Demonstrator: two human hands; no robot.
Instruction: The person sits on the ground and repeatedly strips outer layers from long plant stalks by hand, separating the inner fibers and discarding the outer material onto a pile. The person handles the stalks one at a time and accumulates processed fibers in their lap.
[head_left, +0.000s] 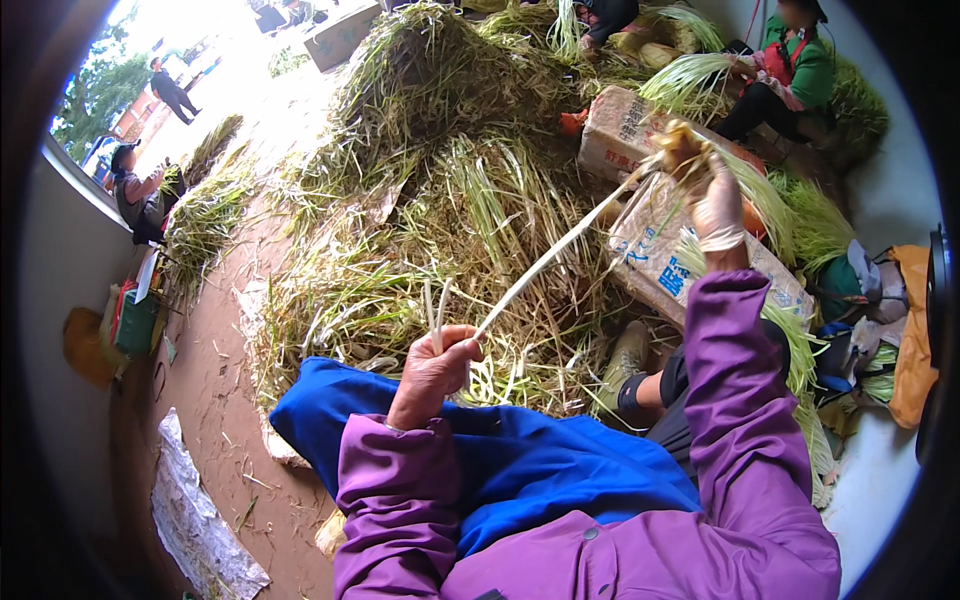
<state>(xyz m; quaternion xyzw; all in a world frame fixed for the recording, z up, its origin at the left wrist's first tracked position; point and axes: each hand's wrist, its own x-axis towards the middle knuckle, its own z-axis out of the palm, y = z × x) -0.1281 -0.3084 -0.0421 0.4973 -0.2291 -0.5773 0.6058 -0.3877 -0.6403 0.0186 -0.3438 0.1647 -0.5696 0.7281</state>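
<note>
A long pale plant stalk stretches diagonally between my two hands. My left hand pinches its lower end between thumb and fingers, and short pale stalk ends stand up from that grip. Raised at the upper right, my right hand wears what looks like a thin glove and is closed around brownish, withered plant matter at the stalk's upper end. Long pale-green leaves hang beside this hand. A blue cloth covers my lap below the left hand.
Heaps of cut green and dry stalks lie ahead. Printed packages rest beyond my right knee, with bags at far right. A person in green sits upper right; another person sits at left. A pale sheet lies on the floor.
</note>
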